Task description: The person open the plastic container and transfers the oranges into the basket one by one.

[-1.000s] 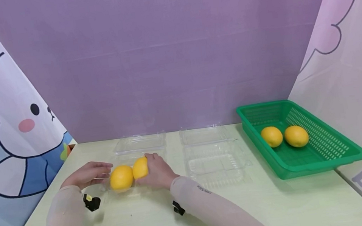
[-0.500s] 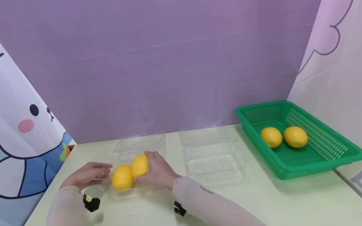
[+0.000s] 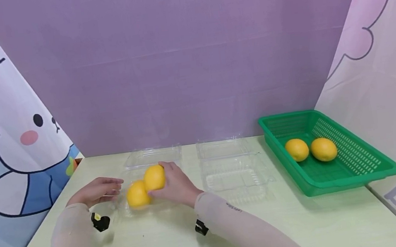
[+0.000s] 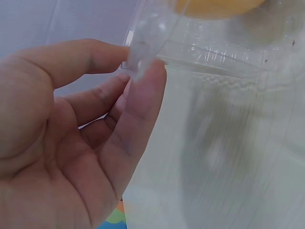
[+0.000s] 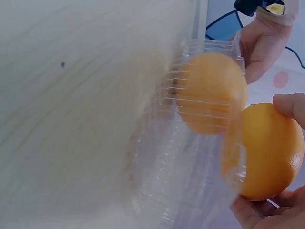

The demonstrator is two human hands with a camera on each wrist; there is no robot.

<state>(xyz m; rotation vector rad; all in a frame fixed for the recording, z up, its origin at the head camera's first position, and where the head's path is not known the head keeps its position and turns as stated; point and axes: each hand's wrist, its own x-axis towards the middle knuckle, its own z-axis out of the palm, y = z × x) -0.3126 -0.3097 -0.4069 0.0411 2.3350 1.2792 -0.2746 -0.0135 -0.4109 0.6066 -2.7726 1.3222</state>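
Observation:
My left hand [image 3: 96, 190] pinches the side edge of a clear plastic clamshell container [image 4: 205, 56] between thumb and fingertips. Inside its left part sits one orange [image 3: 137, 195], which shows through the ribbed wall in the right wrist view. A second orange [image 3: 154, 177] is in my right hand [image 3: 177, 185], gripped from the right with the thumb on one side and fingers on the other. It is above the same container, overlapping the first orange in the head view. The container's lid [image 3: 153, 156] lies folded back toward the purple backdrop.
To the right stands another clear clamshell container [image 3: 233, 179], its lid laid back. Farther right, a green perforated basket [image 3: 341, 183] holds two oranges [image 3: 310, 150]. A purple backdrop [image 3: 182, 59] closes off the table's far edge, with printed cloths on both sides.
My right hand has lifted its orange a little up and rightward. The orange in the container has shifted slightly right. My left hand has stayed in place.

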